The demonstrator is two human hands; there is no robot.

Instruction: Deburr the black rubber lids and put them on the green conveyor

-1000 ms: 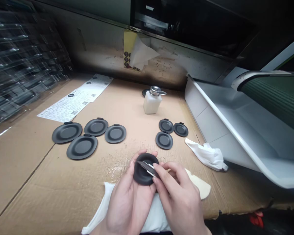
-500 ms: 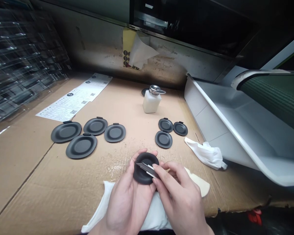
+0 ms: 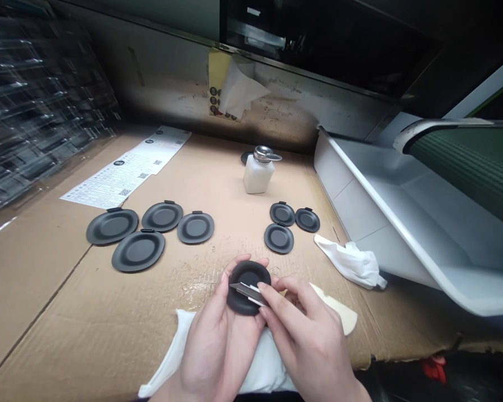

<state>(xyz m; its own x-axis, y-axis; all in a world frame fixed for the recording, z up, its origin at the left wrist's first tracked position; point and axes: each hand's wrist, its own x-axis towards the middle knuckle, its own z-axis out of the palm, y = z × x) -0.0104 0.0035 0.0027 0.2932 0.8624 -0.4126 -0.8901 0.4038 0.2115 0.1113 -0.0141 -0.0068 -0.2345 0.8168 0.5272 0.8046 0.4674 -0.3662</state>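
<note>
My left hand (image 3: 218, 340) is cupping a round matte black disc (image 3: 247, 287) with a raised rim, fingers curled around it just above the cardboard (image 3: 46, 301). My right hand (image 3: 305, 340) is pinching a thin blade (image 3: 245, 290) across its face. Four larger discs (image 3: 138, 250) are lying left, three smaller discs (image 3: 279, 237) right.

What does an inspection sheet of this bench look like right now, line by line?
Surface: cardboard sheet, worn, with a seam.
Job's things: black disc in the left hand; blade in the right hand, laid across the disc.
Clutter: four larger discs left, three smaller discs right, dispenser bottle, white cloth, label sheets.
Fingers: both hands shut on their things.
Cables: nothing seen.
Surroundings: grey chute, stacked clear trays.
</note>
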